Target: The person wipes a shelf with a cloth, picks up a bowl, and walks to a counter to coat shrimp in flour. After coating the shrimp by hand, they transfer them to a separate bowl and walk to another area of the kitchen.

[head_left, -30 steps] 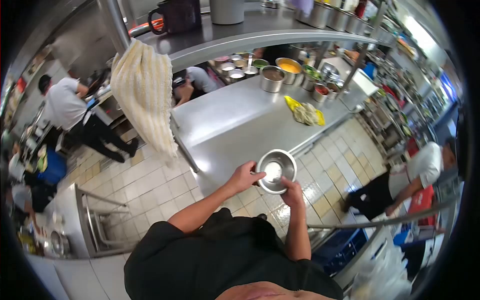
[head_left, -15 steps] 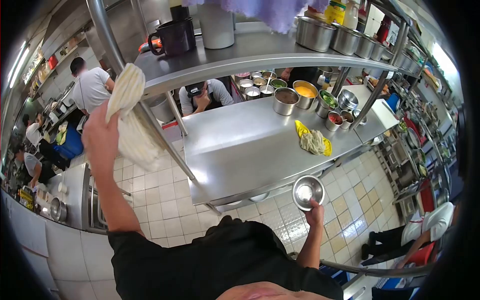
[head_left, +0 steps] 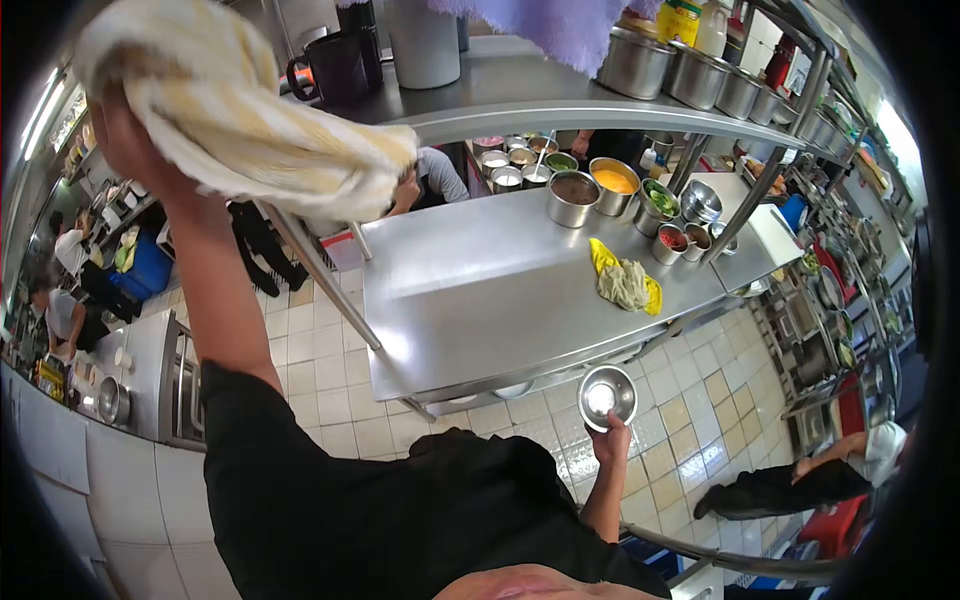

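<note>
My left hand (head_left: 135,150) is raised at the upper left, gripping a white-and-yellow striped cloth (head_left: 260,120). The cloth fans out to the right, over the shelf post and the left end of the shelf; it partly covers my fingers. Low in front of me, my right hand (head_left: 612,440) holds a small metal bowl (head_left: 607,398) by its rim. The inside of the bowl faces up and shows bare shiny metal. Beyond it, a crumpled pale cloth (head_left: 624,286) lies on a yellow cloth (head_left: 653,296) on the steel counter (head_left: 480,320).
Pots of soup (head_left: 613,182) and sauce (head_left: 574,198) stand at the counter's back. Above runs a steel shelf (head_left: 520,110) with a dark mug (head_left: 338,68) and metal pots (head_left: 636,62). One co-worker (head_left: 440,180) is behind the counter, another (head_left: 800,485) at the right.
My left hand has risen with the cloth, which swung from hanging down to spreading out rightward. The bowl in my right hand shifted slightly lower and left. The co-worker at right changed posture.
</note>
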### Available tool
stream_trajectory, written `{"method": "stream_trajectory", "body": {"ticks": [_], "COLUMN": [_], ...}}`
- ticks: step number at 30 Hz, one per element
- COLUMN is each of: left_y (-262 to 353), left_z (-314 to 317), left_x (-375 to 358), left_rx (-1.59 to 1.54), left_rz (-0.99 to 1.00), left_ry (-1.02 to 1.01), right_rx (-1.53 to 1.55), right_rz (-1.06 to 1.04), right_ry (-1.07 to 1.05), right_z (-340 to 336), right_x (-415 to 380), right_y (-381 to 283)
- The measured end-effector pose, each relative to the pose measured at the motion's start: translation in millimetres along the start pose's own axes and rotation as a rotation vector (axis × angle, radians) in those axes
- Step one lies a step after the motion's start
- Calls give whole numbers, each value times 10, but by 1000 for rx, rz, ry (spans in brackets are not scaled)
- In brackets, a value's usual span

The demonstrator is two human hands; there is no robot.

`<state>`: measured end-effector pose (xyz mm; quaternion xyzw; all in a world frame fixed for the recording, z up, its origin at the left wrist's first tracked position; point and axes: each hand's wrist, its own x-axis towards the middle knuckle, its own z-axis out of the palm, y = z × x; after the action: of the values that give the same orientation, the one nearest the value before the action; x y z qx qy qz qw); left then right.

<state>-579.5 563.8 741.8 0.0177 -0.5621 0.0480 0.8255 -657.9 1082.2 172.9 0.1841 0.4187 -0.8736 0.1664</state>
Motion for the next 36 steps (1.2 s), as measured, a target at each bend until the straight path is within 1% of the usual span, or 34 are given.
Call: {"method": "stream_trajectory", "body": {"ticks": [1, 3, 4, 6, 7, 8, 9, 10, 12, 15, 18, 20, 21, 22, 25, 26, 28, 29, 30, 33, 34, 36], "left_y": [27, 134, 158, 109, 33, -62, -209, -478, -454, -194, -75, -73, -129, -195, -250, -275, -381, -381, -293, 126, 172, 34], "left_z": [109, 295, 368, 471, 507, 541, 573, 532, 359, 190, -81, -138, -144, -89, 67, 96, 196, 228, 277, 403, 452, 505], "left_x": [70, 178, 204, 220, 177, 102, 13, -27, -348, -484, -376, -282, -211, -146, 52, 62, -50, -105, -171, -337, -379, -493], "left_rx": [-44, -160, -178, -150, -108, -28, 80, 316, 404, 541, 305, 300, 300, 196, 50, -7, -96, -144, -243, -678, -756, -545], "left_rz": [37, 45, 58, 84, 99, 133, 174, 423, 242, 191, 237, 306, 347, 248, -76, -119, -387, -513, -631, -990, -1054, -847], "left_ry": [72, 216, 244, 253, 225, 155, 41, -113, -569, -1009, -1104, -1268, -1347, -1438, -1645, -1587, -1424, -1337, -1221, -939, -871, -898], "right_rx": [7, 26, 36, 60, 72, 71, 72, 73, 42, 2, -35, -29, 7, 18, 39, 26, 46, -6, -9, 2, 10, 2], "right_rz": [8, 25, 37, 76, 94, 103, 110, 116, 130, 143, 134, 119, 134, 120, 66, 62, 73, 71, 75, 130, 154, 140], "right_ry": [15, 44, 24, 60, 76, 80, 84, 88, 113, 98, 60, 37, 13, 13, 19, 35, 49, 49, 54, 103, 124, 120], "right_z": [-4, 8, -32, -80, -88, -85, -80, -70, -40, -63, -81, -104, -223, -222, -150, -126, -142, -228, -319, -489, -523, -615], "right_x": [-20, -47, -37, -22, -16, -21, -31, -45, -79, -32, 109, 134, 259, 259, 279, 249, 211, 219, 215, 164, 167, 139], "right_y": [-3, 29, 65, 129, 145, 149, 156, 154, 116, 49, 29, -47, 10, -8, -15, -40, -50, -13, 20, 25, 21, 25]}}
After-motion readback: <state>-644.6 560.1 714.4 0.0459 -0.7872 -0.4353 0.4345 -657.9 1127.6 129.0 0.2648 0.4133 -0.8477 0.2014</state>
